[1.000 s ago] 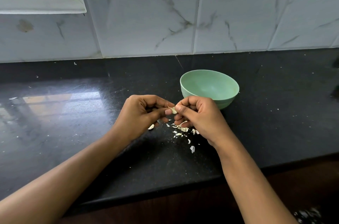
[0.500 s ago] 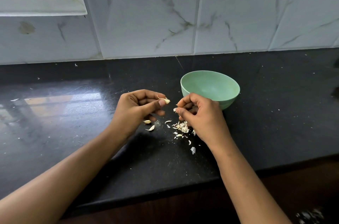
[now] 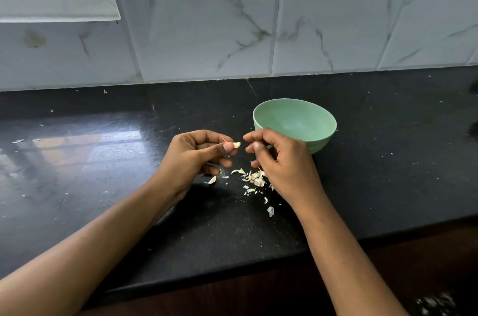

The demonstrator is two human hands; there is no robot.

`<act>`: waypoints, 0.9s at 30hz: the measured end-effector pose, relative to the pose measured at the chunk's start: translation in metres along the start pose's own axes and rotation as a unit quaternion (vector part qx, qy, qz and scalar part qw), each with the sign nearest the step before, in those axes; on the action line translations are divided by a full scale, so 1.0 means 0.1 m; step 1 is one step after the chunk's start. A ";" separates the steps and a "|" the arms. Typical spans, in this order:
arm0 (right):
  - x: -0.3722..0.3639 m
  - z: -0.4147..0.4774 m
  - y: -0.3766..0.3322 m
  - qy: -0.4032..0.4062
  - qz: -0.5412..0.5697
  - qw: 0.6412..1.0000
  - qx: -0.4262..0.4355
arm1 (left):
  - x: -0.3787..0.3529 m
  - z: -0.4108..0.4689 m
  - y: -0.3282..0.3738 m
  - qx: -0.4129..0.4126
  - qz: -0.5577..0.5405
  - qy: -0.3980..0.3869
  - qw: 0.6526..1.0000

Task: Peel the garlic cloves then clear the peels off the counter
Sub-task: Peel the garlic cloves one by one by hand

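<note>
Left hand (image 3: 196, 158) pinches one garlic clove (image 3: 236, 145) between thumb and fingertips, just left of the one green bowl (image 3: 294, 116). Right hand (image 3: 282, 160) overlaps the bowl's near wall, fingers curled; whether they pinch anything cannot be told. One heap of peels (image 3: 256, 179) lies on the counter (image 3: 103, 173) in front of the bowl, with at least four stray flakes beside it.
</note>
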State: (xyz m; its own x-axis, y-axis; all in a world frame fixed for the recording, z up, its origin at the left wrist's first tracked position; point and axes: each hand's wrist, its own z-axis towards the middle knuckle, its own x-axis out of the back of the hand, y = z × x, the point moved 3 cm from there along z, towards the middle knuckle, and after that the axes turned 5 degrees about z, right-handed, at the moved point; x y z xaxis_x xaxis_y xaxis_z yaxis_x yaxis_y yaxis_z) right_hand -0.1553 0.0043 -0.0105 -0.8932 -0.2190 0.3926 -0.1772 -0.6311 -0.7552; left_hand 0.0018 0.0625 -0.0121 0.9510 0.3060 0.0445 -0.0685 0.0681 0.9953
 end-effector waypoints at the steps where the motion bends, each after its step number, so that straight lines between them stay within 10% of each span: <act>1: 0.00 0.00 -0.01 0.000 0.002 1.000 0.016 | 0.00 0.00 0.00 0.004 -0.005 -0.002 1.000; 27: -0.07 -0.04 -0.16 0.010 -0.042 0.988 0.151 | -0.06 -0.06 0.02 0.001 -0.063 -0.019 0.998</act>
State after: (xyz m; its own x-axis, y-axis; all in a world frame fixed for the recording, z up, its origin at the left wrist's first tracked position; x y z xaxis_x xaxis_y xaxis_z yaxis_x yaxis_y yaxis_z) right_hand -0.1479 0.0190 -0.0033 -0.8892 -0.1437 0.4344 -0.1222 -0.8403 -0.5281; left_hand -0.0061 0.0659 -0.0113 0.9626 0.2593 -0.0787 0.0538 0.1017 0.9934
